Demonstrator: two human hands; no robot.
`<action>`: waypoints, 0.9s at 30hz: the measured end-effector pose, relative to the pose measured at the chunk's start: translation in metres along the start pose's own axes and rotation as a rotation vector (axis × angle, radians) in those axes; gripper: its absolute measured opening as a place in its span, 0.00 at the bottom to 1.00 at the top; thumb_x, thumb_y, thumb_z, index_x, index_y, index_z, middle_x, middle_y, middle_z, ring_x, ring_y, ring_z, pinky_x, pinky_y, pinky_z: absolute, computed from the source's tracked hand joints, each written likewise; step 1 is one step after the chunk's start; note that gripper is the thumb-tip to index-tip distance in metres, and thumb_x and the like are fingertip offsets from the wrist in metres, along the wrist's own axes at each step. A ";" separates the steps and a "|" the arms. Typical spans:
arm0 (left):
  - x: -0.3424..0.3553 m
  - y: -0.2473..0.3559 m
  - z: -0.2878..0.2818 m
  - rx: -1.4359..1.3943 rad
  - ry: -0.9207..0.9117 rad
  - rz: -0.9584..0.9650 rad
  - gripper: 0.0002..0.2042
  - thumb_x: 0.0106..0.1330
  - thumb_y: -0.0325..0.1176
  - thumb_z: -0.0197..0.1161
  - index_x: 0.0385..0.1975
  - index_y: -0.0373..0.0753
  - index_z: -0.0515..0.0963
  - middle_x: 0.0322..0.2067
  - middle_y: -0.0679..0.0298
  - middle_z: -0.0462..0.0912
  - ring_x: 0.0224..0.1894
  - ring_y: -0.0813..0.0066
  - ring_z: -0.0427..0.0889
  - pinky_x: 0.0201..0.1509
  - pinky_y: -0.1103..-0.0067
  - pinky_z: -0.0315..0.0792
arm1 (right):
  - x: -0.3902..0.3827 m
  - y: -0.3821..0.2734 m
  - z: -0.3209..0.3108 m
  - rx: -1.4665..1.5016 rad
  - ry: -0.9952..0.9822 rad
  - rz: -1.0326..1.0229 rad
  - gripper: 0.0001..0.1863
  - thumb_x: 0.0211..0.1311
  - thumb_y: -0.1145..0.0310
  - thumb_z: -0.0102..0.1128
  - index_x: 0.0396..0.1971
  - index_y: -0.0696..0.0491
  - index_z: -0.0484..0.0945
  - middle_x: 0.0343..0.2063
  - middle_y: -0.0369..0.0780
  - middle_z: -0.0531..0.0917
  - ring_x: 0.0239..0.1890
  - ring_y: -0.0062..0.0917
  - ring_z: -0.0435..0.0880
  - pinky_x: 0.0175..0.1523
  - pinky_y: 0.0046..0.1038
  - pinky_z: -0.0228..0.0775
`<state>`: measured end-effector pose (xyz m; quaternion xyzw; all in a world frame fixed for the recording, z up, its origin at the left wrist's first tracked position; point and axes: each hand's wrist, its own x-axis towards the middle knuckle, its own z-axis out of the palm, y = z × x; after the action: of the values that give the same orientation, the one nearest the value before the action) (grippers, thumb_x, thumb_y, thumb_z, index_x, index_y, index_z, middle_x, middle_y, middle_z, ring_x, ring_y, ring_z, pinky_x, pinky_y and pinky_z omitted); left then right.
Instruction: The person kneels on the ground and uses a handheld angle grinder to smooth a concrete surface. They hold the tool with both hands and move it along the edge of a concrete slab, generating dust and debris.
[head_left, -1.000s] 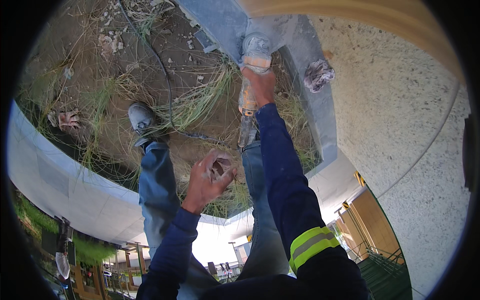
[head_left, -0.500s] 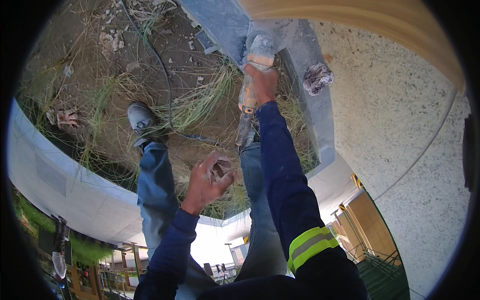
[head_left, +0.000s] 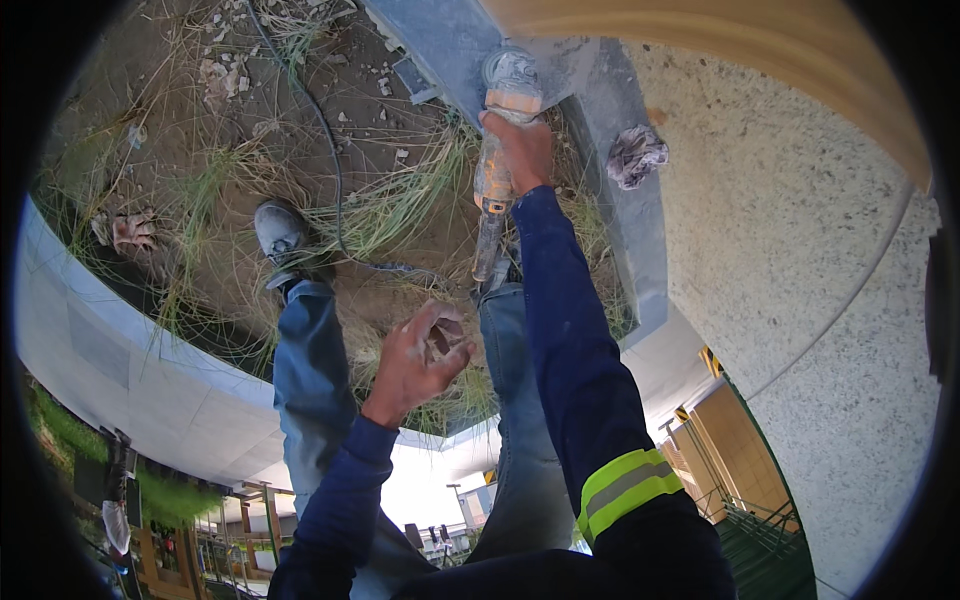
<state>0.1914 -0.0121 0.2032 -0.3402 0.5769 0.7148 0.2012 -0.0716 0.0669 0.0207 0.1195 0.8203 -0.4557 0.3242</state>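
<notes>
My right hand (head_left: 522,150) is wrapped round the body of a dusty orange-and-grey angle grinder (head_left: 494,185). The grinder's head points away from me, against the grey corner (head_left: 480,50) where the low border meets the wall; fine dust blurs the disc there. Lower down, near my right knee, my left hand (head_left: 418,362) hangs in the air, loosely curled, with thumb and fingers apart. White dust coats its fingertips, and nothing shows in its hollow.
A crumpled cloth (head_left: 636,157) lies on the grey ledge to the right. A dark power cord (head_left: 318,115) crosses the soil past my left shoe (head_left: 281,232). Dry grass (head_left: 400,215) and rubble cover the bed. A dusty glove (head_left: 134,233) lies at left.
The grinder and my right hand have shifted slightly away from me and to the left along the grey corner. My left hand stays nearly in place.
</notes>
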 end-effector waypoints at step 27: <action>0.002 0.001 -0.006 0.013 -0.065 -0.038 0.21 0.59 0.35 0.76 0.52 0.41 0.79 0.37 0.58 0.87 0.33 0.66 0.85 0.40 0.69 0.79 | 0.003 -0.004 0.006 0.049 -0.011 0.016 0.24 0.52 0.65 0.80 0.48 0.61 0.86 0.43 0.42 0.89 0.41 0.30 0.88 0.47 0.35 0.78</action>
<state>0.1904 -0.0186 0.2020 -0.3261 0.5683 0.7177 0.2356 -0.0734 0.0589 0.0192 0.1315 0.8061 -0.4738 0.3293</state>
